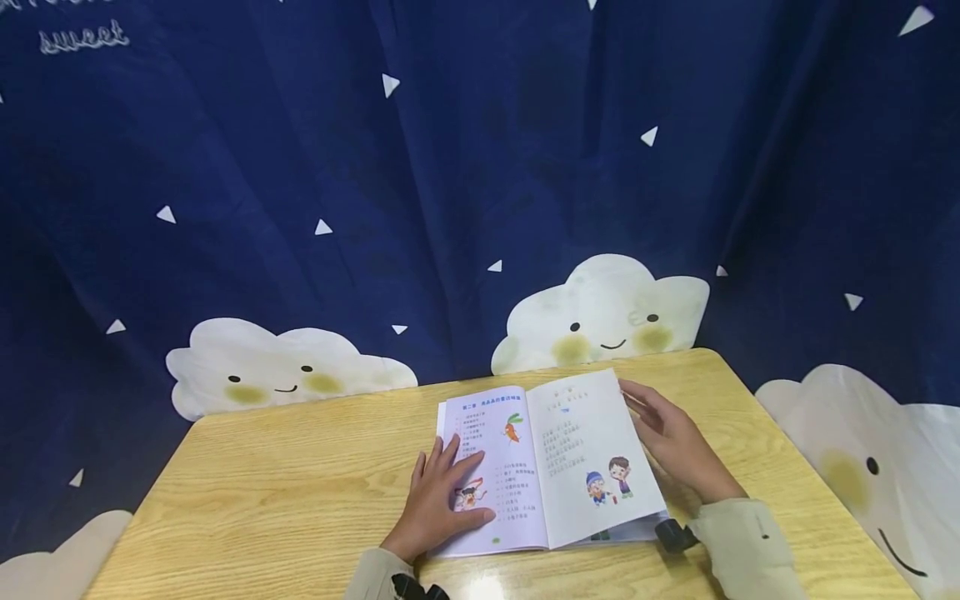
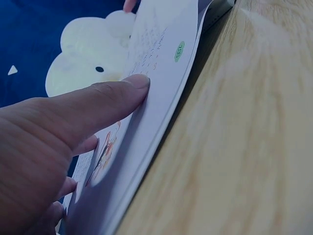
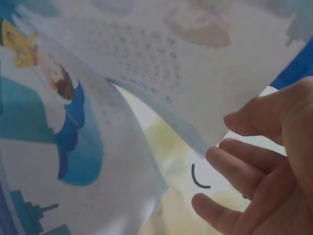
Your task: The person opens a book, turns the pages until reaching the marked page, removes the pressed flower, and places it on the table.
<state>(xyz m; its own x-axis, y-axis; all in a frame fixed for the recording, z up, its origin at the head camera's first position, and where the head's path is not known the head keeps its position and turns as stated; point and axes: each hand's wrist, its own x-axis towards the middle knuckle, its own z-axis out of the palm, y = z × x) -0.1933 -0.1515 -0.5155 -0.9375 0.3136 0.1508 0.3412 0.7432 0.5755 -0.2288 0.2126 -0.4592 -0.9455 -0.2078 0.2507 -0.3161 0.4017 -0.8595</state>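
An open picture book (image 1: pixel 487 533) lies on the wooden table. My left hand (image 1: pixel 435 504) rests on its left page with fingers spread, beside a carrot drawing and lines of print. In the left wrist view, the thumb (image 2: pixel 110 100) lies on that page near the bottom edge. My right hand (image 1: pixel 678 442) is at the outer edge of the raised right page (image 1: pixel 592 442), which shows two drawn children. In the right wrist view, the thumb and the loosely extended fingers (image 3: pixel 237 171) stand apart at the edge of the lifted page (image 3: pixel 146 54). Another illustrated page (image 3: pixel 117 196) shows under it.
The light wooden table (image 1: pixel 262 475) extends widely to the left of the book. Behind it hangs a dark blue curtain (image 1: pixel 450 167) with white triangles and smiling clouds (image 1: pixel 607 300). Dark wrist devices (image 1: pixel 675 535) sit by the beige sleeves (image 1: pixel 750 546).
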